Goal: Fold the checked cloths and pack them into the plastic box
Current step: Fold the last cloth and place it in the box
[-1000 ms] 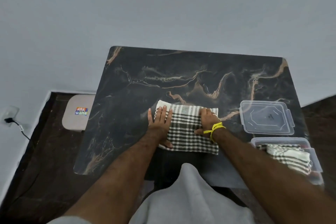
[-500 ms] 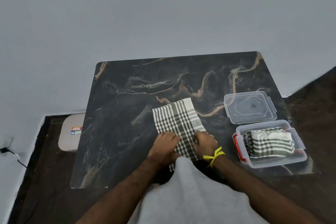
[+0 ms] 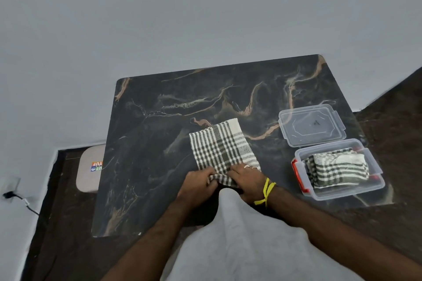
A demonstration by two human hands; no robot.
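A checked cloth lies flat on the dark marble table, its near edge at the table's front edge. The left hand and the right hand sit side by side there, fingers curled, each pinching the cloth's near edge. A yellow band circles the right wrist. To the right stands the plastic box, holding folded cloths; its lid lies just behind it.
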